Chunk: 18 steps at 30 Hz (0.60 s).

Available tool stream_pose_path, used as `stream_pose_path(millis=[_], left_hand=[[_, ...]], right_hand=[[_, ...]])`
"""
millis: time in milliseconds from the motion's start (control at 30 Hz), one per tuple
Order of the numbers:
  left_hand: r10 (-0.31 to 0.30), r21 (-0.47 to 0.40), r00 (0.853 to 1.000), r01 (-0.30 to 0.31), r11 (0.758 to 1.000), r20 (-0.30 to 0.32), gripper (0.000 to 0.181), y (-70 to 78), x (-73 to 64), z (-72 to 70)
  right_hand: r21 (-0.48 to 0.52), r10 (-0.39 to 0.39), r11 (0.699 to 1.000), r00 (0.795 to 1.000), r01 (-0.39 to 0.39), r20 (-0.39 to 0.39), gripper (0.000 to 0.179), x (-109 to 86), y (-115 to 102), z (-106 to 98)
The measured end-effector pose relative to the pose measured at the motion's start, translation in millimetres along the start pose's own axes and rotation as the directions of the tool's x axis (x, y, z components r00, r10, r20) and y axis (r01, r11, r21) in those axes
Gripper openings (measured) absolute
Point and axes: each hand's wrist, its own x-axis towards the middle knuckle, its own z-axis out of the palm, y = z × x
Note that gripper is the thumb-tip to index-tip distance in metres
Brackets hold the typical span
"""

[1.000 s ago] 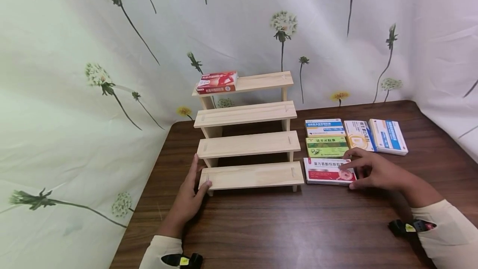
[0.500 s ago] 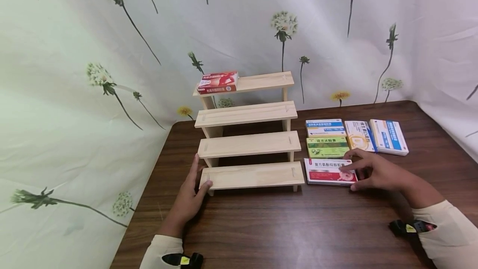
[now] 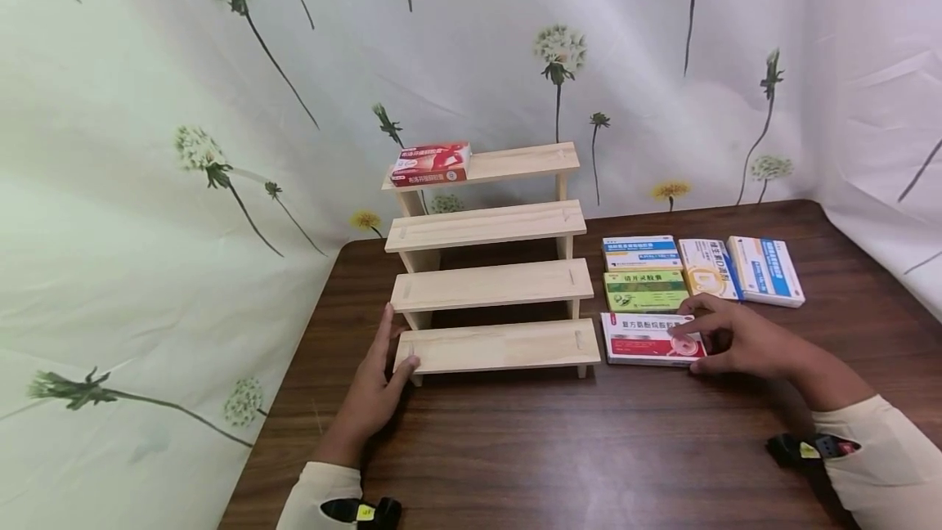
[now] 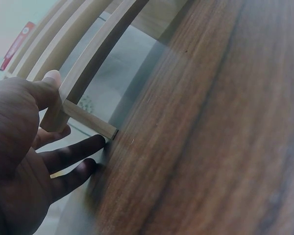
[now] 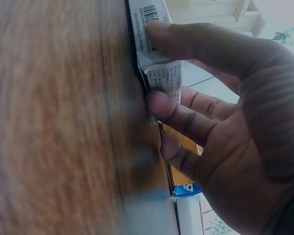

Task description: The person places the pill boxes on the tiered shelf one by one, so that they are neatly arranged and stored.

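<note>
A light wooden step rack (image 3: 489, 285) with several tiers stands on the dark table. At the left end of its lowest tier, my left hand (image 3: 375, 391) holds the board, thumb on top and a finger below; its other fingers spread near the rack's foot in the left wrist view. My right hand (image 3: 743, 342) pinches the right end of a red-and-white medicine box (image 3: 640, 342) lying flat beside the rack. The right wrist view puts the thumb on the printed end of this box (image 5: 149, 29). A red medicine box (image 3: 430, 164) rests on the top tier's left end.
Behind the held box lies a green medicine box (image 3: 643, 291), with a blue-and-white box (image 3: 640, 252) beyond it. To their right are a vitamin D box (image 3: 708, 268) and another blue-and-white box (image 3: 767, 270). A flower-print curtain (image 3: 478, 39) hangs behind the brown table (image 3: 552, 448).
</note>
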Motion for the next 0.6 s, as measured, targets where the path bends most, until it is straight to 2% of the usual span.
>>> stream_pose_path(millis=[333, 600], left_hand=[[-0.006, -0.003, 1.000, 0.006, 1.000, 0.006, 0.096, -1.2, -0.3, -0.5], [0.017, 0.005, 1.000, -0.017, 1.000, -0.003, 0.095, 0.3, 1.0, 0.3]], right_hand=[[0.028, 0.028, 0.999, 1.000, -0.028, 0.012, 0.046, -3.6, -0.9, -4.7], [0.063, 0.032, 0.997, 0.999, -0.032, 0.006, 0.046, -4.5, -2.4, -7.5]])
